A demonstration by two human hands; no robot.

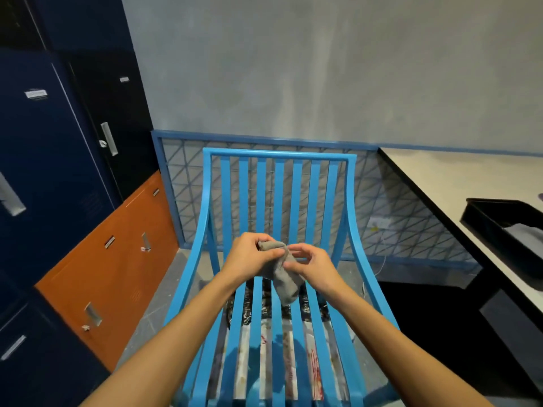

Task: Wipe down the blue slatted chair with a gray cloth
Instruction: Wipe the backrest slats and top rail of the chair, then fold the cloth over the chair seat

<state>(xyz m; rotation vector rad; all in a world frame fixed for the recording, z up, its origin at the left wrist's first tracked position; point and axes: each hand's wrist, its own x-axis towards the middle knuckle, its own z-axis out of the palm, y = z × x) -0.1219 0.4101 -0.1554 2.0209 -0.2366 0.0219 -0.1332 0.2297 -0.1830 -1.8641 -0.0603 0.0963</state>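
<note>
The blue slatted chair (296, 189) stands in front of me, its back toward the wall and its seat slats running toward me. Above the seat, both my hands hold a folded gray cloth (283, 277). My left hand (249, 259) grips the cloth's upper end, its fingers curled over the top. My right hand (311, 264) pinches the cloth's right edge with thumb and fingertips. The cloth's lower end hangs down over the seat slats; whether it touches them I cannot tell.
Dark blue and orange lockers (111, 259) line the left side. A white-topped table (470, 183) with a black tray (505, 230) is at the right. A blue wire-grid panel (188, 177) stands behind the chair. Bags or papers lie under the seat.
</note>
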